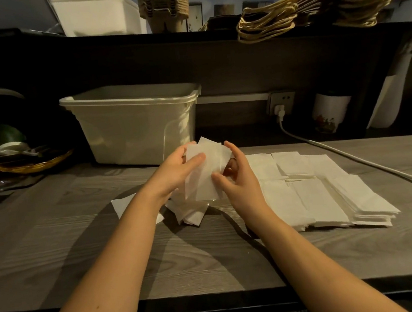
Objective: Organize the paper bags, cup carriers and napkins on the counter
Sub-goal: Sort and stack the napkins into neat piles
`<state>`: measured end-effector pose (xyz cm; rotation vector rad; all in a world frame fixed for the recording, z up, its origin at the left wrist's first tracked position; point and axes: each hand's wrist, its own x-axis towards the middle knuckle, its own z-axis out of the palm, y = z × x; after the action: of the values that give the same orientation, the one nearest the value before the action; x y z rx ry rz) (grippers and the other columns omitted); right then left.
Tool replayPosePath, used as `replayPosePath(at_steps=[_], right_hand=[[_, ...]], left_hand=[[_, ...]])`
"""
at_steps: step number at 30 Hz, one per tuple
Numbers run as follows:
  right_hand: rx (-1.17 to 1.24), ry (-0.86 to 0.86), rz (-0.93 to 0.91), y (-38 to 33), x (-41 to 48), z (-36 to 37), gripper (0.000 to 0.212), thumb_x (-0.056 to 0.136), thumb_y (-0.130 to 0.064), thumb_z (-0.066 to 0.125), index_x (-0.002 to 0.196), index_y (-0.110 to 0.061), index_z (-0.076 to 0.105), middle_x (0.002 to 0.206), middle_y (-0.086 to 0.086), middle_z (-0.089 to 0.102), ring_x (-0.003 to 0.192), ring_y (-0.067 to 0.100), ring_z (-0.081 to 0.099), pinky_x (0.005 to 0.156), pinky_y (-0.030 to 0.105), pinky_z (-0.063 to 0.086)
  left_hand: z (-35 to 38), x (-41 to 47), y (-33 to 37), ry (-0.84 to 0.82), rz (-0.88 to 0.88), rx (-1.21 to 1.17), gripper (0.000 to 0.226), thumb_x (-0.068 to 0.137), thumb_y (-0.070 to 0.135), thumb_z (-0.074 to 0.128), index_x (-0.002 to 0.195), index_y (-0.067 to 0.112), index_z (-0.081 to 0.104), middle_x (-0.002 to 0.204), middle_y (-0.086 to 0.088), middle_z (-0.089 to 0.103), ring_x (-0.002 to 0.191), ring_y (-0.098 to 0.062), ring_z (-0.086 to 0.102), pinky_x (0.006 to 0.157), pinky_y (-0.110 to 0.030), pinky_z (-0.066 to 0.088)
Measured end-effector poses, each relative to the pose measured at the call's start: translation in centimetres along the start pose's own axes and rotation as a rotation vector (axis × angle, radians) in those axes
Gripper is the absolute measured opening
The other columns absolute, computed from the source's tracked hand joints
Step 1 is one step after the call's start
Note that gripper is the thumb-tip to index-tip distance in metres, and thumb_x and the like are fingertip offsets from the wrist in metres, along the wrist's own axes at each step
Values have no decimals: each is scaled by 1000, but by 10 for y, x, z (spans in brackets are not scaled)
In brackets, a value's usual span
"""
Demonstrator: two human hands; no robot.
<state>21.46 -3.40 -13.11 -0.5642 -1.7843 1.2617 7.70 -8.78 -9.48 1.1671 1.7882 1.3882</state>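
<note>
The left hand point(176, 170) and right hand point(242, 187) are gripping a napkin sheaf point(205, 175) in curled fingers point(196, 159), with tidy napkin stacks point(318, 189) lying finished and a loose heap point(189, 212) awaiting sorting on the bench point(55, 235).

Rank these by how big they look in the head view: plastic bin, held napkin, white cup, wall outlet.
1. plastic bin
2. held napkin, which is nearer the camera than the cup, so this rank is unsure
3. white cup
4. wall outlet
</note>
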Motion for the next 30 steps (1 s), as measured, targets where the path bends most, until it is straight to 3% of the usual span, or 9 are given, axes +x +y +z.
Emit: replayPosePath(at_steps=[3,6,11,14,19,21,24,27,30], right_hand=[[17,81,43,3,2,-1,65,89,-13,61,143,-27,28,112,-3,54,99,8,56,67,12,51],[108,100,109,2,3,-3,59,86,-17,65,137,-23,36,114,-4,55,99,7,57,67,15,52],[76,-18,167,5,2,0,26,93,-27,55,118,-20,54,107,-2,64,99,14,63,77,24,54],[44,28,169,5,1,1,24,95,-19,50,119,-20,54,104,-3,63,98,12,61,80,28,55],[28,118,161,3,1,1,19,96,-12,43,102,-24,56,92,-9,59,88,9,57,77,28,50],[39,139,160,2,2,0,17,96,-13,42,101,-25,53,91,-9,56,86,8,54,74,25,48],[99,168,141,1,1,-1,20,96,-13,42,97,-30,54,94,-8,59,88,9,56,75,25,49],[131,147,151,0,1,-1,19,97,-17,43,107,-27,56,102,-2,62,96,12,58,78,28,52],[166,96,194,-3,0,0,23,99,-26,40,116,-24,55,107,-2,61,97,9,57,68,18,49]], left_hand=[[6,0,0,7,33,-60,32,91,22,57,122,26,50,116,0,61,107,-19,60,92,-45,51],[13,-2,1,-9,89,-118,17,93,19,54,106,30,55,111,-2,64,102,-19,63,85,-39,54],[26,-5,1,12,174,-158,15,95,21,49,105,33,53,108,3,62,100,-12,61,78,-28,54],[32,-6,-1,26,230,-74,15,97,25,44,107,33,52,107,10,57,98,-8,57,75,-21,50],[34,-2,-4,77,193,-67,31,99,31,37,127,31,49,124,7,52,118,-10,48,99,-30,43],[33,-2,-2,74,171,-139,32,99,34,35,127,30,50,128,4,53,120,-11,49,101,-31,42],[33,-4,-1,10,194,-103,25,97,31,43,120,32,51,118,11,56,112,-6,51,89,-20,45],[37,-5,-3,-31,183,71,24,95,29,49,119,29,49,103,17,54,95,2,50,71,-12,40],[41,-4,-4,30,131,98,16,98,27,42,112,28,51,96,15,54,89,1,50,69,-15,39]])
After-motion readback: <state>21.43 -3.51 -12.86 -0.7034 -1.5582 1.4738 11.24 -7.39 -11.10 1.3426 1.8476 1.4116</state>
